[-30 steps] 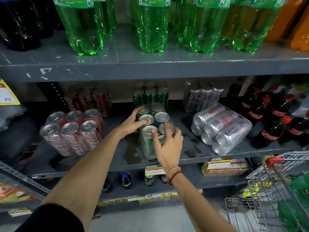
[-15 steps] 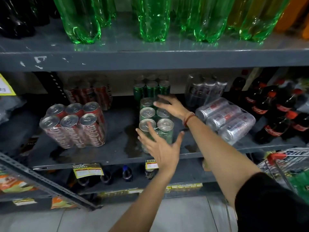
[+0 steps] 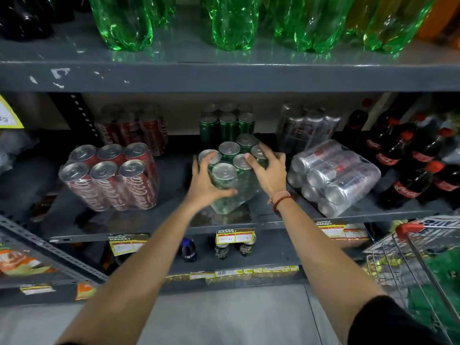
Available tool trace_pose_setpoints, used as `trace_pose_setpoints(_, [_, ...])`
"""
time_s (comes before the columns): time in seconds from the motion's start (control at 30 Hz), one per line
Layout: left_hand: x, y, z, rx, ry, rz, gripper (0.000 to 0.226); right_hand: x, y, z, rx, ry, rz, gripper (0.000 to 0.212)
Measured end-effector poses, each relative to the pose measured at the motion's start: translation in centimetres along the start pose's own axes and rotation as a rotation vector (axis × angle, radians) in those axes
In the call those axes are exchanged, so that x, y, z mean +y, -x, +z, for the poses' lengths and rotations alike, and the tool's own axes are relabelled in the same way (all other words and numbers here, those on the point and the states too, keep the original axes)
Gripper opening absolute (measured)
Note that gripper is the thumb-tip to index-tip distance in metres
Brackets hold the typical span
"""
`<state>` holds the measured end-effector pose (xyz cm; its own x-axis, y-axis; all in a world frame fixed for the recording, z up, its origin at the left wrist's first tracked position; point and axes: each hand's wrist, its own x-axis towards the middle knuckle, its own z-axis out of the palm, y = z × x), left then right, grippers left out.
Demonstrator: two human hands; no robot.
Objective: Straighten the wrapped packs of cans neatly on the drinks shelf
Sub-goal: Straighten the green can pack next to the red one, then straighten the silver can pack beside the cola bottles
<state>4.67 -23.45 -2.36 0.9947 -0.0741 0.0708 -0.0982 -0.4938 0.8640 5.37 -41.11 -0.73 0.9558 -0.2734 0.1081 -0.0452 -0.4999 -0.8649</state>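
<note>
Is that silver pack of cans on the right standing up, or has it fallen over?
Fallen over. The silver pack lies on its side on the shelf: its can ends face forward-left, unlike the red pack, whose tops face up.

green bottles (image 3: 232, 23) – top shelf | cola bottles (image 3: 408, 168) | trolley (image 3: 423, 250) – perhaps

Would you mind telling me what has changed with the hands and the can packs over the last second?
Half a second ago the arms were crossed; now they are uncrossed. The left hand grips the near left corner of the green can pack and the right hand its right side. The pack now sits turned at an angle. The red can pack and the toppled silver can pack stayed put.
</note>
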Motion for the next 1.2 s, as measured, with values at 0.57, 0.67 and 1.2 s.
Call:
trace_pose_setpoints(0.57, [0.8,-5.2,-7.0,-0.494,-0.32,-0.031,0.12,-1.1,4.3,0.2,0.058,0.076,-0.011,0.065])
trace_pose_setpoints(0.67, [5.4,-5.2,-6.2,-0.439,-0.441,-0.022,0.129,-0.6,3.8,-3.4,0.176,0.018,-0.079,0.062])
trace_pose_setpoints(1.2, [16.0,-10.6,17.5,-0.711,-0.306,0.275,0.083,9.8,-0.3,-18.5,0.218,-0.101,0.5,0.117])
